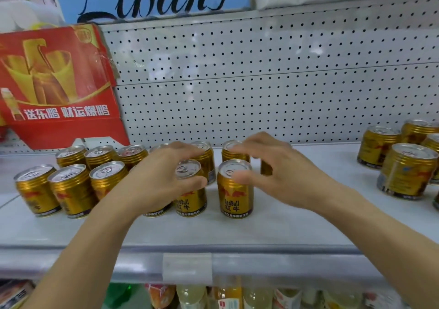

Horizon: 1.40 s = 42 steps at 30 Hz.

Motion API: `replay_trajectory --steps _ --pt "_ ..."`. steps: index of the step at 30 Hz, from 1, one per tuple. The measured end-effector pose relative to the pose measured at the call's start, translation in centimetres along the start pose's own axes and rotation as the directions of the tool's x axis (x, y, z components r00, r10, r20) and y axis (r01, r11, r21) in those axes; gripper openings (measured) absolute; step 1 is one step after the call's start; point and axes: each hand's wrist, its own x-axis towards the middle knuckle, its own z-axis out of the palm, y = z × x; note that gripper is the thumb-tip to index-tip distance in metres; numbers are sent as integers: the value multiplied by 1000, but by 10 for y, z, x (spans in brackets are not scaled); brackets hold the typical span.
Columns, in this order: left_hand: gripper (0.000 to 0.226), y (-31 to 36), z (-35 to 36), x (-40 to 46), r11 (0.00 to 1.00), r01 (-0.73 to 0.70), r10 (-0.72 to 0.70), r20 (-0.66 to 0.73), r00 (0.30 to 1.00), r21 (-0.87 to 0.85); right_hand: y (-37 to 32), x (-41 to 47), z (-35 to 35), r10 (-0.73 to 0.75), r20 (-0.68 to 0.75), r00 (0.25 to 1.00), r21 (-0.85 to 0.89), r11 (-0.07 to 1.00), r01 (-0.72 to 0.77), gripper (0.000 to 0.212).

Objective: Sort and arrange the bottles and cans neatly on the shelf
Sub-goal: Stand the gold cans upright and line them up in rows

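Observation:
Gold Red Bull cans stand in two rows on the white shelf (237, 232). My left hand (161, 180) grips one front-row can (190, 199), thumb across its front and fingers behind its top. Just to its right stands another front can (235, 197). My right hand (278, 175) hovers over it, blurred, with its fingers stretched out. The thumb lies near that can's rim and the fingertips are above a back-row can (231, 153). A sliver of one more can (266, 169) shows under the right palm.
Several more gold cans (71, 185) are lined up at the left, and a loose group of gold cans (403, 166) stands at the right. A red carton (59, 90) leans against the pegboard back (261, 83). Bottles (228, 294) fill the shelf below.

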Motion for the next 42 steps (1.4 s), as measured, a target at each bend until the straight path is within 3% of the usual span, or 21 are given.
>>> replay_trajectory --steps 5,18,21,24,26,30,33,37,39,42 --pt "53 -9 16 -5 990 -16 19 -25 1000 139 -6 -3 28 12 37 999 -43 999 -11 41" --pt "50 -12 31 -9 990 -56 70 -102 992 129 -11 -8 36 59 -15 998 -92 994 -60 44" --pt "50 0 38 -15 990 -112 129 -227 965 89 -10 -22 34 80 18 997 -148 986 -76 55" --pt "47 32 55 -25 976 -212 174 -402 899 -51 6 -54 30 71 -170 983 -119 989 -92 56" --pt "43 61 72 -28 944 -297 205 -447 871 -146 23 -78 22 122 -336 934 -55 987 -149 49" --pt "42 120 113 -8 871 -358 218 -388 895 -336 62 -123 -8 212 -500 840 26 973 -230 37" --pt "48 170 141 22 822 -266 168 -231 958 -503 94 -152 -46 227 -593 772 -4 959 -284 32" --pt "59 235 169 69 809 -153 160 -38 986 -567 134 -185 -102 301 -715 631 -35 887 -461 36" --pt "64 261 177 95 838 -148 161 -21 987 -524 153 -193 -124 398 -653 645 -48 827 -559 50" --pt "62 288 186 124 925 -128 143 18 990 -357 173 -195 -140 591 -386 708 -103 736 -669 76"
